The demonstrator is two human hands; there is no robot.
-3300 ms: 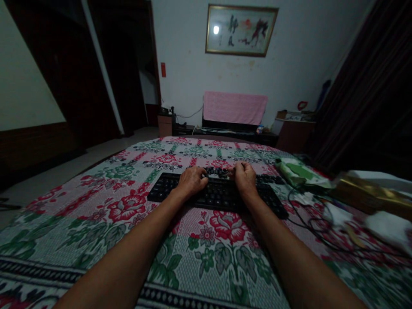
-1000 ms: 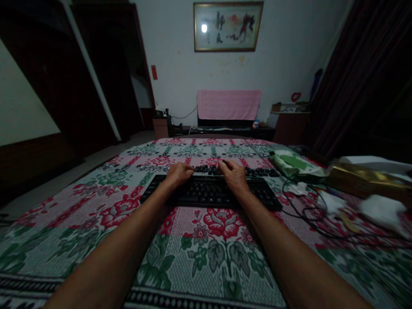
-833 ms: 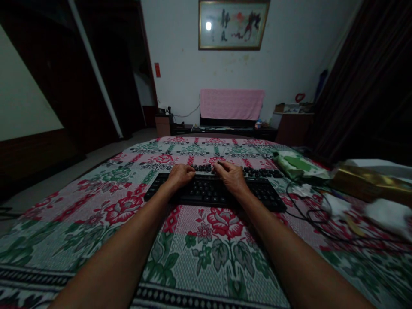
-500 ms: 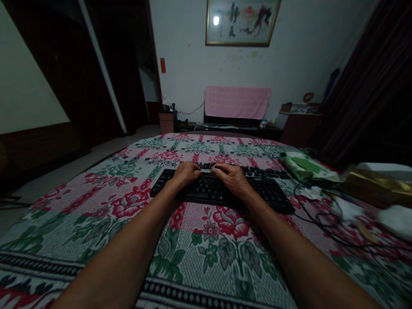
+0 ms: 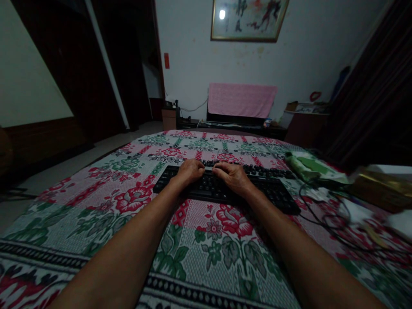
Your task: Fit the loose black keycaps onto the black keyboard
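Note:
A black keyboard lies crosswise on the flowered cloth, partly covered by my hands. My left hand is on its left half, near the far edge, with fingers curled and the thumb pointing right. My right hand is over the middle, its thumb and fingers drawn together towards the left thumb. A small gap separates the two thumbs. Whatever the curled fingers hold is hidden or too small to name. Behind the keyboard, loose black keycaps lie in a long row, partly blocked by my hands.
A flowered cloth covers the table. To the right are a green-and-white packet, crumpled white tissue, a gold-coloured box and a looped black cable. Pink cloth hangs by the far wall.
The view has shifted slightly, so the scene sits a little further right and higher. Both hands stay at the same place on the keyboard, fingers still curled.

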